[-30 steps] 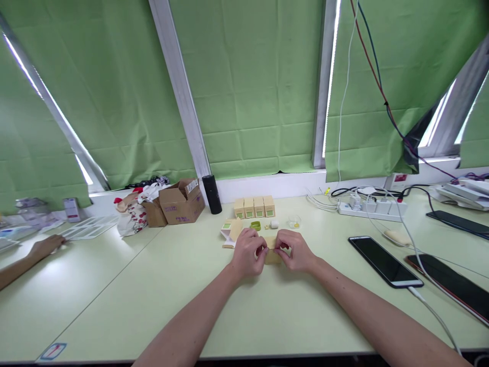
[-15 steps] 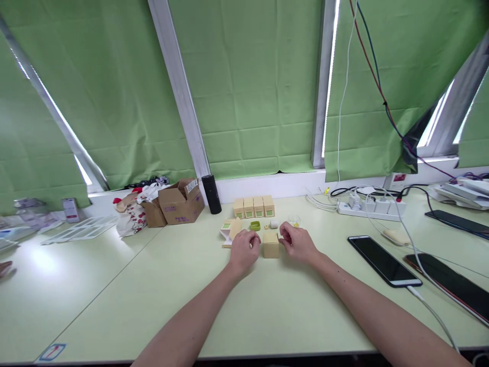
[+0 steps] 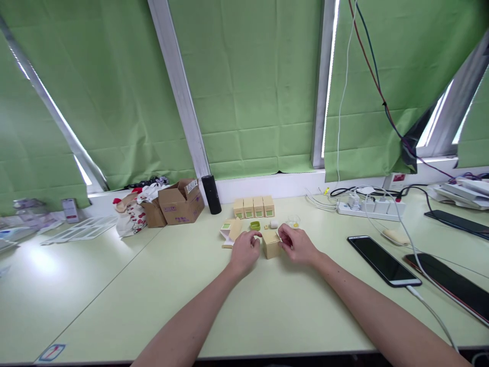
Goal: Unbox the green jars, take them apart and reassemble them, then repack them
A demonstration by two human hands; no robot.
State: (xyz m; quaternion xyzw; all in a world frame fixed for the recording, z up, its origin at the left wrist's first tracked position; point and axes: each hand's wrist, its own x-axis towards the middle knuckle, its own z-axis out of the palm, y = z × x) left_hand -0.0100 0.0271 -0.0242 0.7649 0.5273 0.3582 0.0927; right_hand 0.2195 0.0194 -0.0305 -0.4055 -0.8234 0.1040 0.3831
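A small tan cardboard box (image 3: 271,246) stands on the table between my hands, turned slightly so two sides show. My left hand (image 3: 245,251) is at its left, fingers curled and the index fingertip against the upper left edge. At the upper right edge, my right hand (image 3: 297,244) has its thumb and fingers pinched together on the box. Behind the left hand lies an opened box (image 3: 231,230) with its flap up. Beyond my hands sit a green ring-shaped piece (image 3: 255,226), a small white cylinder (image 3: 274,224) and a clear piece (image 3: 294,221) with something yellow in it.
Several small tan boxes (image 3: 253,207) with green labels stand in a row at the back. A black cylinder (image 3: 211,194) and a brown carton (image 3: 181,203) are to their left. At right lie a phone (image 3: 384,260), cables and a power strip (image 3: 371,208).
The small box has turned a little, so its right side now shows. My right hand has shifted slightly left, and my left index finger reaches further towards the box's top edge.
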